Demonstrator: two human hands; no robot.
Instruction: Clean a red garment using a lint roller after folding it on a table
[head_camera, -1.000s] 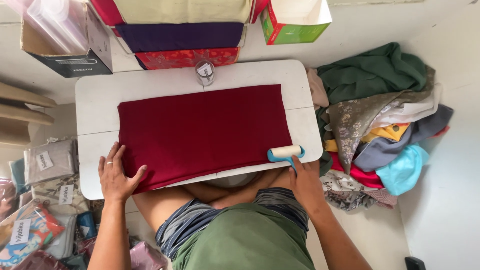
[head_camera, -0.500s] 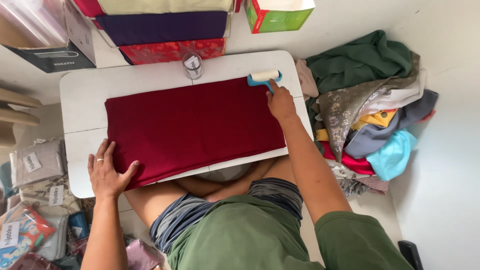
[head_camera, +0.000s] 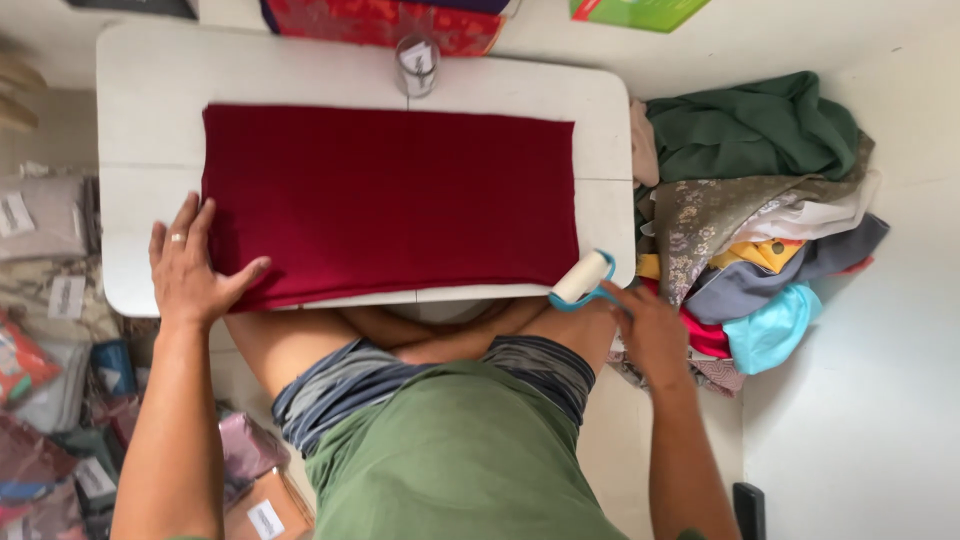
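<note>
Lint-rolling a folded maroon cloth (head_camera: 390, 200)

Left hand (head_camera: 190, 275) lies flat and open on the cloth's near-left corner; right hand (head_camera: 650, 335) grips the lint roller (head_camera: 583, 280) off its near-right corner. Pin firmly; roll straight strokes.

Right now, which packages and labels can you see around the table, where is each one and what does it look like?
Clear jar: table's far edge, cylindrical, white label.
Bagged fabric packs: floor, left of table, grey and patterned, white rectangular tags.
Green carton: top edge, mostly cut off.
Red patterned box: behind the table, flat.
Brown parcel: bottom left, white label.
</note>
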